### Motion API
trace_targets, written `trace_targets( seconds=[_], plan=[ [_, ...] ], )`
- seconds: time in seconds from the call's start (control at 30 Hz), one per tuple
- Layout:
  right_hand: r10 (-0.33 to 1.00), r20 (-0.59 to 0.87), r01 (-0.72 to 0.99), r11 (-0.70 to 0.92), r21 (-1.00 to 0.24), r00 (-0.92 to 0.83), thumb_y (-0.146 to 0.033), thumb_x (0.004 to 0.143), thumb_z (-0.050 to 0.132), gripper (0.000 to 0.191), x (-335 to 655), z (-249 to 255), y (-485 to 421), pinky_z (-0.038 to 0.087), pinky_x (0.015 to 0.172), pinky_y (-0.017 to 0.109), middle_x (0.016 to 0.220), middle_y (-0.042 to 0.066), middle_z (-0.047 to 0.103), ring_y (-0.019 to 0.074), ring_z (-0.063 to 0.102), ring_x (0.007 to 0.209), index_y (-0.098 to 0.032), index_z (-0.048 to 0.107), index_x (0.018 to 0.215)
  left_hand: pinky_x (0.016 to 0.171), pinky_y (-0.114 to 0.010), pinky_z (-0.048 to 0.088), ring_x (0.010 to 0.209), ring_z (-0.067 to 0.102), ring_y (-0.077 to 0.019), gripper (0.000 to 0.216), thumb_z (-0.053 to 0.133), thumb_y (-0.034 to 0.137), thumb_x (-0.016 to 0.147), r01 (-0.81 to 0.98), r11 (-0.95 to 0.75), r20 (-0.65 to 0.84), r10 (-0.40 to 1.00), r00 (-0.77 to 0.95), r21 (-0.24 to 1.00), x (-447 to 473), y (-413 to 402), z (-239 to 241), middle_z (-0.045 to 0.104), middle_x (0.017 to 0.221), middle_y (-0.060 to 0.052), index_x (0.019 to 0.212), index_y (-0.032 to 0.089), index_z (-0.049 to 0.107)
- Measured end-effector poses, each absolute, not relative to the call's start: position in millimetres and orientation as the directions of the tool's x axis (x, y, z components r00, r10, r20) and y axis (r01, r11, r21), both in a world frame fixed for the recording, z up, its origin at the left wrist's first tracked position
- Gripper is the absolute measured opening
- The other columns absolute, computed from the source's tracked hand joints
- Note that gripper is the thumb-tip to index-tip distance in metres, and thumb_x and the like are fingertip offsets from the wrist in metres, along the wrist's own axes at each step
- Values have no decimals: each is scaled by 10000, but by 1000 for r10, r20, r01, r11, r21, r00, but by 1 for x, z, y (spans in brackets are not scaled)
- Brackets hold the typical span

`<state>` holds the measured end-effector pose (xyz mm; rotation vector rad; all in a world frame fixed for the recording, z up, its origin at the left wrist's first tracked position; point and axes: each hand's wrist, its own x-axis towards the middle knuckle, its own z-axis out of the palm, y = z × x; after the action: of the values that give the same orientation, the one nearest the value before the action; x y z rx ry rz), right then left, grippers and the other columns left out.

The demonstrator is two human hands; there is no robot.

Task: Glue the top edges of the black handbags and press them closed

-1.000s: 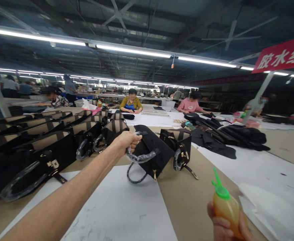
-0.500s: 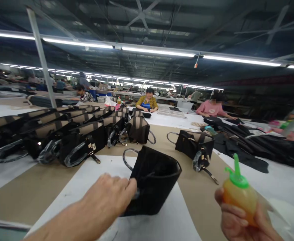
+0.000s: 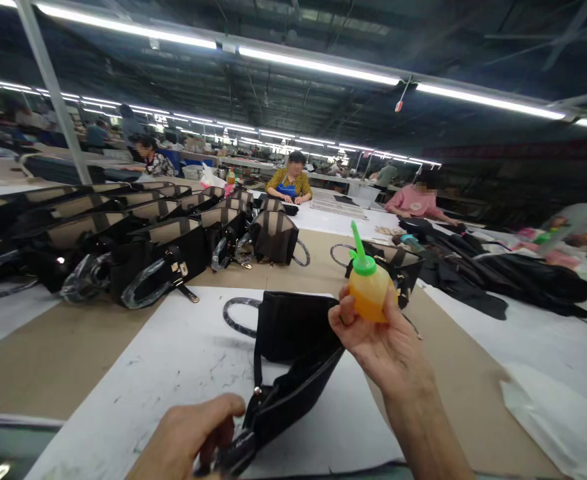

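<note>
A black handbag [image 3: 298,327] stands on white paper in front of me, its open top turned up towards me. One plastic-wrapped handle [image 3: 241,317] loops out at its far left side. My left hand [image 3: 193,433] is at the bag's near left corner, with fingers curled by the other wrapped handle [image 3: 236,453]; part of the grip is hidden. In my right hand [image 3: 373,340] is a soft squeeze bottle [image 3: 372,293] of orange-yellow liquid with a green nozzle pointing up. It is held above the bag's right end, apart from it.
Rows of similar black handbags [image 3: 168,257] fill the table's left side. Another handbag [image 3: 406,267] stands behind my right hand. Black material [image 3: 513,267] is heaped at the right, with a white sheet [image 3: 538,407] nearer. Co-workers [image 3: 291,183] sit across the table.
My right hand has brought the bottle left and up, over the bag's right side. The bag has turned so its opening faces me, and my left hand has moved down and nearer.
</note>
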<state>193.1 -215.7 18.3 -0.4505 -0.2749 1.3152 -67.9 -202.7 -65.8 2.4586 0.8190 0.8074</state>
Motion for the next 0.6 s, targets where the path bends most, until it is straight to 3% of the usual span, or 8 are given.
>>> trace_targets(
  seconds=[0.1, 0.17, 0.23, 0.33, 0.43, 0.53, 0.6],
  plan=[
    [960, -81, -869, 203, -451, 266, -377, 829, 584, 350, 193, 16, -214, 476, 770, 388, 928, 106, 595, 157, 596, 747, -149, 559, 1094, 795, -185, 449, 876, 588, -132, 256, 459, 251, 838, 421, -700, 386, 687, 616, 577, -56, -192, -22, 622, 1053, -6, 1077, 259, 551],
    [954, -108, -871, 204, -448, 279, -389, 857, 535, 351, 193, 17, -215, 480, 767, 400, 915, 108, 598, 161, 600, 742, -141, 552, 1104, 925, -196, 379, 1047, 525, -116, 399, 366, 81, 823, 293, -760, 346, 555, 756, 580, -40, -178, 3, 556, 1197, 16, 1110, 283, 555],
    [946, -145, -873, 201, -444, 291, -390, 866, 516, 338, 192, 19, -215, 482, 772, 422, 910, 103, 603, 169, 604, 748, -142, 557, 1091, 931, -181, 372, 1056, 524, -97, 569, 351, -21, 721, 159, -764, 222, 369, 903, 626, -21, -162, 18, 572, 1185, 45, 1151, 300, 542],
    [922, -196, -873, 224, -434, 334, -365, 862, 530, 271, 191, 21, -216, 470, 801, 479, 914, 84, 615, 192, 607, 795, -155, 581, 1025, 842, -193, 436, 974, 580, -121, 630, 377, -35, 634, 146, -767, 6, 192, 981, 624, 4, -141, 25, 637, 1081, 44, 1137, 297, 562],
    [909, -218, -871, 235, -432, 354, -343, 856, 546, 227, 190, 23, -218, 442, 835, 540, 921, 69, 626, 207, 605, 827, -160, 597, 981, 720, -270, 484, 859, 626, -202, 503, 448, -14, 615, 248, -891, -230, 169, 959, 380, 14, -134, 30, 684, 950, -19, 997, 249, 644],
    [906, -217, -866, 242, -437, 362, -336, 851, 556, 210, 191, 23, -219, 408, 851, 601, 934, 59, 635, 222, 603, 844, -182, 608, 983, 606, -348, 484, 704, 639, -274, 296, 482, 2, 628, 392, -919, -382, 350, 856, 35, 4, -141, 33, 688, 772, -105, 790, 150, 680],
    [903, -221, -865, 245, -438, 368, -328, 841, 572, 213, 192, 23, -219, 391, 850, 632, 946, 56, 639, 230, 603, 850, -197, 609, 1004, 563, -353, 472, 645, 633, -278, 223, 479, 34, 661, 492, -869, -368, 474, 799, -52, -14, -150, 29, 677, 722, -122, 723, 130, 670]
  ],
)
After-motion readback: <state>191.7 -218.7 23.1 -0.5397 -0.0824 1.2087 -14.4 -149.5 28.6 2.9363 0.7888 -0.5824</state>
